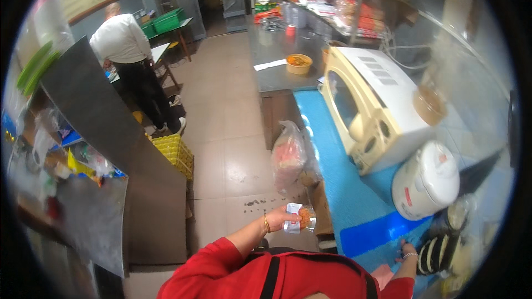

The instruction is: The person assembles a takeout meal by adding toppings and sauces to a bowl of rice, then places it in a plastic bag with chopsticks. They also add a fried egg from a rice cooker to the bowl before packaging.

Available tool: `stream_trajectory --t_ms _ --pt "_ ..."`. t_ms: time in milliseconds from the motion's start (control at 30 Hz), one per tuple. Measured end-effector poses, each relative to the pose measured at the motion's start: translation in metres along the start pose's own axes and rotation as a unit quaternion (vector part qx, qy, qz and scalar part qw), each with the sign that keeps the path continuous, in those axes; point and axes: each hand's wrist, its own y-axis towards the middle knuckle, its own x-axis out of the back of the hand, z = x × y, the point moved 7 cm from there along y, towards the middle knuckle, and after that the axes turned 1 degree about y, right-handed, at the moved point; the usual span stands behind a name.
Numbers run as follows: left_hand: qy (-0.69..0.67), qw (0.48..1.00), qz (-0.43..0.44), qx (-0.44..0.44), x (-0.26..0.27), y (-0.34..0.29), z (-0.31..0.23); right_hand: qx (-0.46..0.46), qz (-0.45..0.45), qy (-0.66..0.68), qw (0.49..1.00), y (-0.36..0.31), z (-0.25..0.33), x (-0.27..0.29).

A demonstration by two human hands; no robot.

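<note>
My left hand (281,219) is closed on a small clear-and-white packet (306,219) with orange-brown food inside, held up in front of my body above the floor. The packet's printed side is partly under my fingers. At the lower right, my right hand (406,251) reaches down to the light blue counter covering (327,149), its small, shadowed fingers apart and nothing visible in them. Just beyond it lies a bright blue mat (371,234). Dark containers with pale bands (438,253) stand right beside that hand.
A cream microwave (382,133) and a white rice cooker (425,181) stand on the right counter. A bowl of food (299,63) sits farther back. A plastic bag (289,155) hangs by the counter's side. Left are a dark partition (127,160), a yellow crate (174,155) and another person (124,44).
</note>
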Motion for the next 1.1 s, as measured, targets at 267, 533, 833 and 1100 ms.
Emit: stream_trajectory --t_ms 267,533,833,1100 --pt "0.0 0.999 -0.051 -0.015 0.091 -0.033 -0.082 0.045 -0.225 -0.353 0.907 -0.039 0.058 -0.007" --pt "-0.039 0.996 -0.065 -0.056 0.103 -0.014 -0.11 -0.048 -0.117 -0.078 0.989 -0.071 0.067 -0.029" --pt "-0.008 0.998 -0.051 -0.043 0.085 0.044 -0.12 0.075 -0.159 -0.325 0.929 -0.023 0.053 -0.034" --pt "0.061 0.997 0.042 -0.014 0.072 0.091 -0.122 0.21 -0.353 -0.269 0.871 0.021 0.015 0.028"
